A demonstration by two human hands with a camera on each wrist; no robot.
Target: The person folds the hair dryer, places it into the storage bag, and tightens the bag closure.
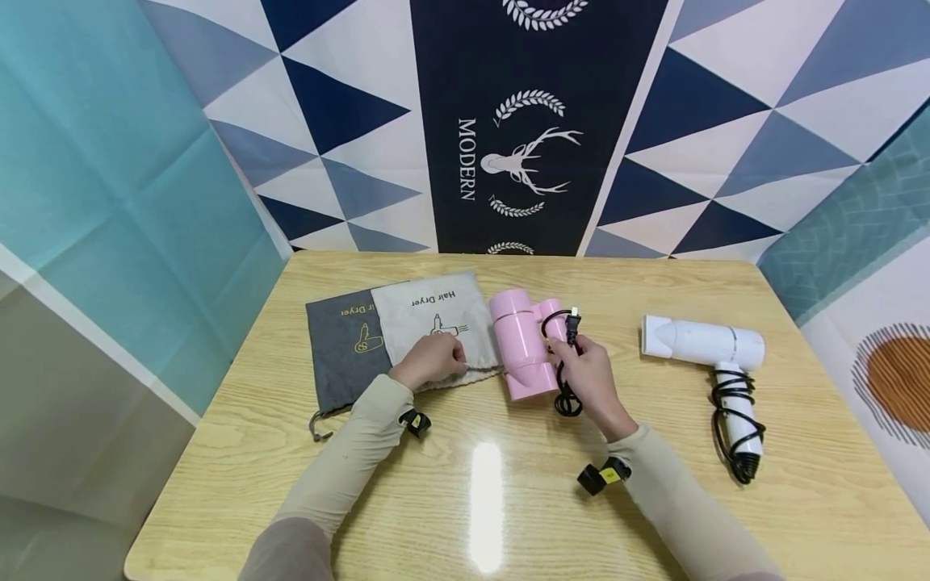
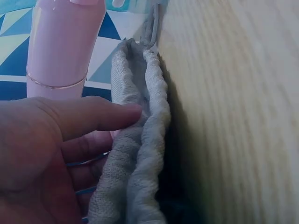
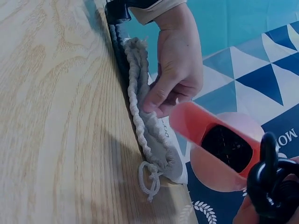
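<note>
My left hand (image 1: 438,360) pinches the front edge of a light grey drawstring pouch (image 1: 465,311) printed "Hair Dryer". In the left wrist view the thumb lies inside the gathered mouth (image 2: 148,163), which gapes apart. A pink hair dryer (image 1: 517,339) is at the pouch's right, with my right hand (image 1: 592,379) gripping its handle and bundled black cord (image 1: 567,403). The cord's plug (image 1: 572,321) sticks up past the fingers. In the right wrist view the dryer's pink nozzle (image 3: 184,120) points toward the pouch opening (image 3: 154,128), close beside the left hand.
A dark grey pouch (image 1: 336,359) lies partly under the light one, its drawstring (image 1: 316,428) hanging to the front left. At the right of the wooden table (image 1: 450,500) lies a white hair dryer (image 1: 697,342), black cord wound round its handle. A patterned cloth (image 1: 349,161) hangs behind.
</note>
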